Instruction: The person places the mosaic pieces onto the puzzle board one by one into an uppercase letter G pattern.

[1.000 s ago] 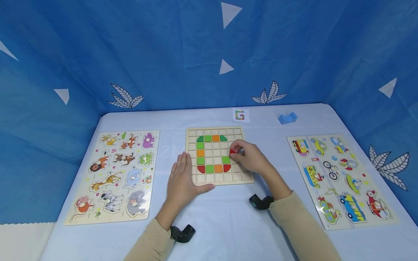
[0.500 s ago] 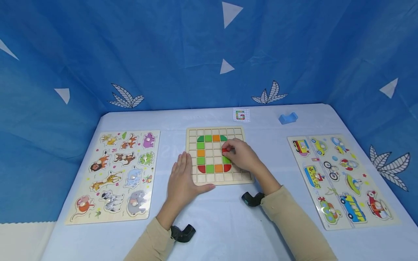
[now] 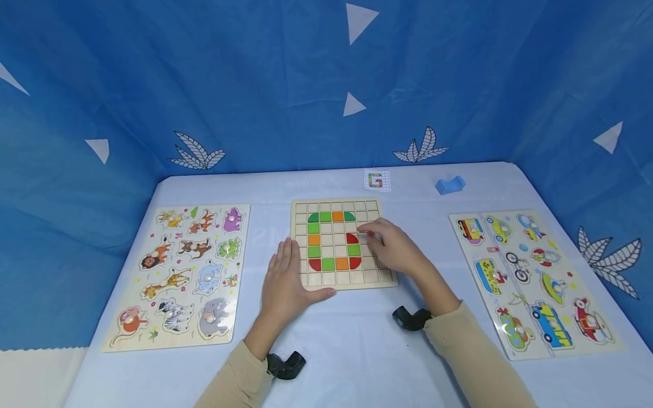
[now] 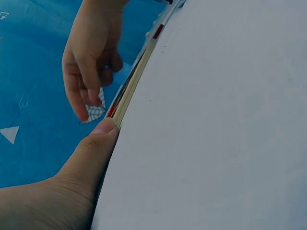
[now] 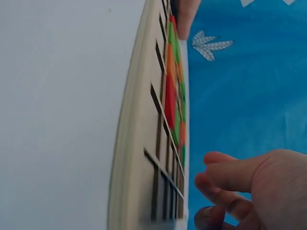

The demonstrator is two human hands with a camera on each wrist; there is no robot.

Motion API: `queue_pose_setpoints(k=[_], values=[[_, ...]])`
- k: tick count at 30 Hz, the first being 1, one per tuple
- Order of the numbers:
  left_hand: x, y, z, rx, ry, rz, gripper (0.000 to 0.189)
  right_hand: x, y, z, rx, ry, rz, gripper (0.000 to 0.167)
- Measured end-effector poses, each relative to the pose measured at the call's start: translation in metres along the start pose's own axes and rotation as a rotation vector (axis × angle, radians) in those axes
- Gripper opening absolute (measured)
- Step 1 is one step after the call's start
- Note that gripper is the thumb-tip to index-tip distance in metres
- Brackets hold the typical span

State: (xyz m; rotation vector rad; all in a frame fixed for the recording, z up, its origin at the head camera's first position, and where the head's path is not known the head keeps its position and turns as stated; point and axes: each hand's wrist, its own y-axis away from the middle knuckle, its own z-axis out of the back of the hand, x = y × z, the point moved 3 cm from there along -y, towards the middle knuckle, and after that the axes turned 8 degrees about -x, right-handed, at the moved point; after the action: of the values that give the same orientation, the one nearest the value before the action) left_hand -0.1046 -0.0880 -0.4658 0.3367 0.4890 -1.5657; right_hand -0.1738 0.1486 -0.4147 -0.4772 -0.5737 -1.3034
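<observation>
A wooden grid board (image 3: 293, 218) lies mid-table, holding several red, orange and green tiles arranged like a letter G. My left hand (image 3: 285, 277) rests along its left edge with straight fingers, the thumb stretched along the front edge; in the left wrist view the thumb (image 4: 93, 146) touches the board's side. Over the right part of the board is my right hand (image 3: 395, 246), its fingers loosely bent and holding nothing. Just left of its fingertips, a red rounded tile (image 3: 352, 239) sits in the grid above a green square tile (image 3: 353, 250).
Behind the board lies a small card (image 3: 377, 180) printed with a coloured G. A blue curved block (image 3: 450, 185) stands at the back right. Animal (image 3: 214, 289) and vehicle (image 3: 492, 306) puzzle boards flank the grid board. A blue curtain (image 3: 285, 85) closes off the back.
My right hand moved left over the board with the red rounded tile, let it go above the green square, and drew back slightly right. My left hand stayed where it was.
</observation>
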Motion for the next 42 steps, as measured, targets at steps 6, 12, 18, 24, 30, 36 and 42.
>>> queue_pose_setpoints(k=[6, 12, 18, 24, 30, 36, 42], values=[[0.001, 0.000, -0.001, -0.002, 0.007, 0.003, 0.138, -0.022, 0.023, 0.026, 0.010, 0.045, -0.003, 0.030], [0.001, 0.000, -0.001, 0.001, 0.009, -0.004, 0.138, -0.047, 0.047, 0.047, 0.086, 0.110, -0.020, 0.032], [0.001, 0.000, 0.000, 0.000, 0.007, -0.005, 0.138, -0.062, 0.062, 0.054, 0.149, 0.154, -0.017, 0.040], [0.001, 0.001, 0.000, -0.004, 0.010, -0.005, 0.138, -0.068, 0.068, 0.052, 0.142, 0.156, -0.024, 0.037], [0.001, 0.000, -0.001, 0.002, 0.011, 0.003, 0.138, -0.069, 0.068, 0.049, 0.095, 0.154, -0.051, 0.031], [0.000, 0.001, 0.000, 0.005, 0.021, 0.004, 0.137, -0.070, 0.069, 0.050, 0.087, 0.155, -0.056, 0.031], [0.000, 0.000, 0.000, 0.005, 0.017, 0.006, 0.137, -0.072, 0.067, 0.048, 0.086, 0.130, -0.070, 0.027]])
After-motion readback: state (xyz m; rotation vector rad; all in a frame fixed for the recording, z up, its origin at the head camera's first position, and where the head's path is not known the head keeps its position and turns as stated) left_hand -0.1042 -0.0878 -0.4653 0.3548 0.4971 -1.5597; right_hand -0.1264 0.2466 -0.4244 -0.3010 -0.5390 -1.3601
